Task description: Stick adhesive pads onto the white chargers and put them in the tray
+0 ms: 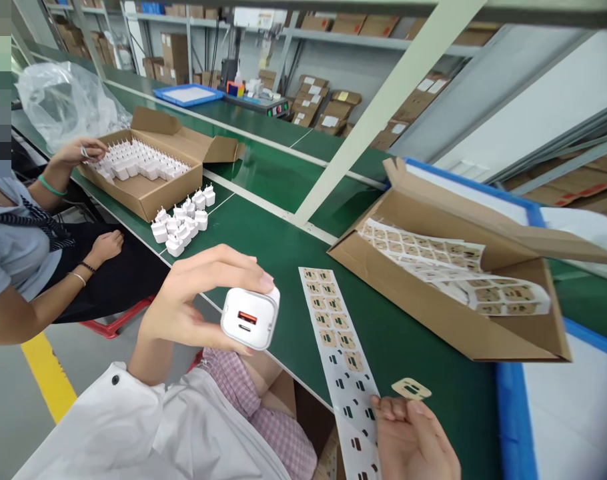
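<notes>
My left hand (198,293) grips a white charger (251,319) between thumb and fingers, its face with an orange-lined USB port and a smaller slot turned to me. At the lower right my right hand (416,437) has its fingers curled beside a sticker sheet (328,313). A loose beige sticker (411,389) with cut-outs shows at those fingertips, apparently pinched there. Beige stickers fill the far part of the sheet, while its near part is bare backing with dark cut-out shapes and hangs over the table edge.
An open carton (433,313) of sticker sheets stands at right, by a blue-rimmed tray (513,427). White chargers (183,223) stand grouped at left near another carton (153,200) of chargers, where a co-worker's hand (81,152) reaches in. A slanted metal post (383,120) crosses the bench.
</notes>
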{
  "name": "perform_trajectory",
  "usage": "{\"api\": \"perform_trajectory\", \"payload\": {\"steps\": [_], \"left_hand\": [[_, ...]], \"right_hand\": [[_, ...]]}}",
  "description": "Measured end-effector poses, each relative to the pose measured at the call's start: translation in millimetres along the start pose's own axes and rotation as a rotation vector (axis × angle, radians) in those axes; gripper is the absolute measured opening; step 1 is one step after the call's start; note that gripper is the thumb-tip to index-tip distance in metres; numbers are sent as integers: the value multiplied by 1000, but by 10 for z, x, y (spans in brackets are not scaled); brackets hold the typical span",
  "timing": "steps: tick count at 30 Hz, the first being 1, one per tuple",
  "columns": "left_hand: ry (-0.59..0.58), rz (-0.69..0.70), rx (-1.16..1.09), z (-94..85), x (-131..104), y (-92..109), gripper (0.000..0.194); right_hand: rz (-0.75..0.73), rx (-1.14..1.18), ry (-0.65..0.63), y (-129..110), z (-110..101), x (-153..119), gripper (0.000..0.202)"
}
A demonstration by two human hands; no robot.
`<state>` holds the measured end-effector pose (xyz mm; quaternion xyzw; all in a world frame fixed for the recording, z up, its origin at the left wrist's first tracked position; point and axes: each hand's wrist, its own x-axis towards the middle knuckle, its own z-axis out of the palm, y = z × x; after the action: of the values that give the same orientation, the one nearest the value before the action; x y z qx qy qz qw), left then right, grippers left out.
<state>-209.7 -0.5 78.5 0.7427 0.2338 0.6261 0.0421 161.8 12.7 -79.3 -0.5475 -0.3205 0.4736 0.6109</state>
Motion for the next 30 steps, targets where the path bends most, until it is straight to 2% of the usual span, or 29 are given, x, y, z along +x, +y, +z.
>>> {"api": "perform_trajectory", "payload": {"steps": [3, 6, 9, 11, 12, 14, 16, 17, 18, 20, 23, 26, 30], "left_hand": [[60, -40, -80, 25, -41, -39, 46], [184, -171, -322, 238, -97, -67, 51], [355, -437, -635, 707, -236, -54, 54], [445, -637, -646, 1123, -404, -3, 61], [453, -710, -581, 1338, -507, 33, 65], [504, -731, -392, 1734, -722, 111, 57], [533, -707, -253, 2022, -879, 179, 47], [522, -656, -203, 2108, -910, 210, 43], [505, -604, -155, 2152, -898, 242, 40], [419, -487, -65, 2132, -750, 311, 36], [223, -295, 27, 1979, -333, 396, 28], [216, -184, 68, 1864, 36, 448, 28], [187, -161, 122, 1740, 204, 552, 27]], "right_hand": [[-30, 30, -35, -172, 96, -18, 45], [-46, 124, -191, -413, 297, -123, 44], [-45, 243, -353, -557, 612, -316, 46], [-86, 332, -391, -538, 855, -436, 50], [-133, 351, -373, -502, 970, -478, 47], [-236, 381, -281, -426, 1161, -513, 40], [-372, 360, -113, -405, 1271, -505, 35], [-428, 350, -42, -433, 1296, -497, 33], [-471, 348, 10, -488, 1305, -491, 31], [-524, 393, 45, -667, 1298, -488, 32], [-580, 467, 59, -992, 1298, -458, 36], [-579, 471, 76, -1222, 1345, -401, 35], [-710, 478, 120, -1359, 1432, -419, 30]]}}
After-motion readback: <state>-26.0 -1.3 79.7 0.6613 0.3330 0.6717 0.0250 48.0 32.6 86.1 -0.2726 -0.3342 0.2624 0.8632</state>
